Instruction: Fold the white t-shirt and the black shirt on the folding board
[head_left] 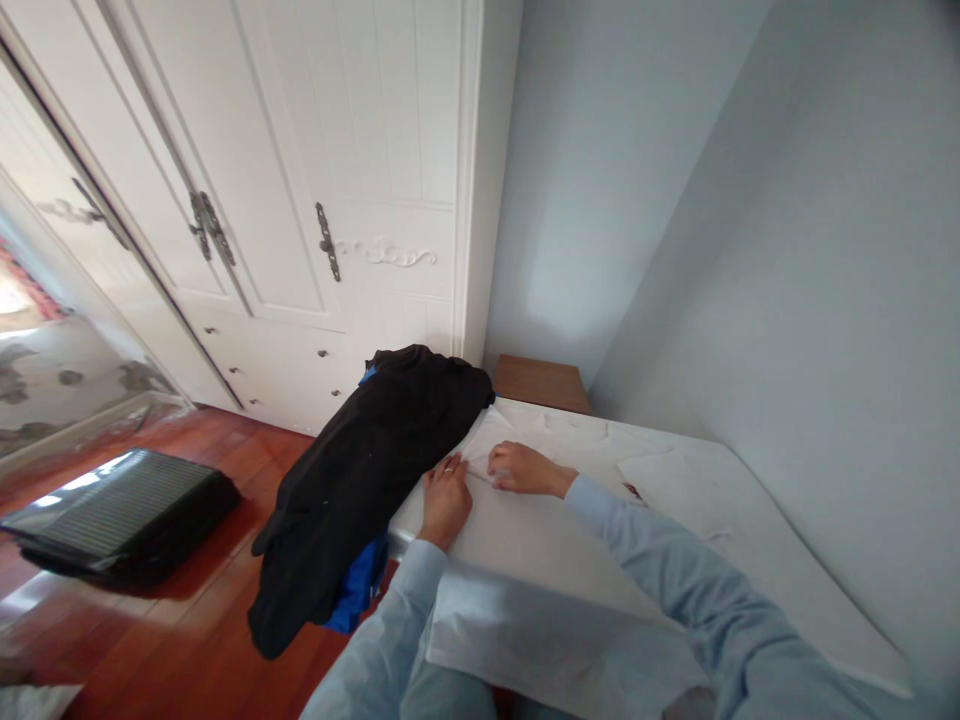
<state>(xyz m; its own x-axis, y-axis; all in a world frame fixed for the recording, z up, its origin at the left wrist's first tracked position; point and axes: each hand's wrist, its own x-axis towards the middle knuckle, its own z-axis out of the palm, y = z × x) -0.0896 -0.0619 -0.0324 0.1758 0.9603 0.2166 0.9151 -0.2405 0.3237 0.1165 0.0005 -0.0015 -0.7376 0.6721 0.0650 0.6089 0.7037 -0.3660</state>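
Note:
White cloth (517, 540) with creases and loose folds lies over the table and hangs down its near side. I cannot tell whether it is a garment or a cover. My left hand (446, 505), a ring on one finger, is at the table's left edge, fingertips closed on a fold. Just to its right, my right hand (525, 468) is curled with fingers and thumb pinching the same cloth. A black garment (367, 480) is draped over the table's left end beside my left hand, with blue fabric (356, 590) showing under it. A small dark red piece (632, 491) lies right of my right wrist.
A white wardrobe (375, 150) stands behind, its doors shut. A brown wooden stand (541, 382) sits behind the table, by the grey wall (787, 300) on the right. At left, a black ribbed suitcase (120, 510) lies on the red wooden floor (180, 640).

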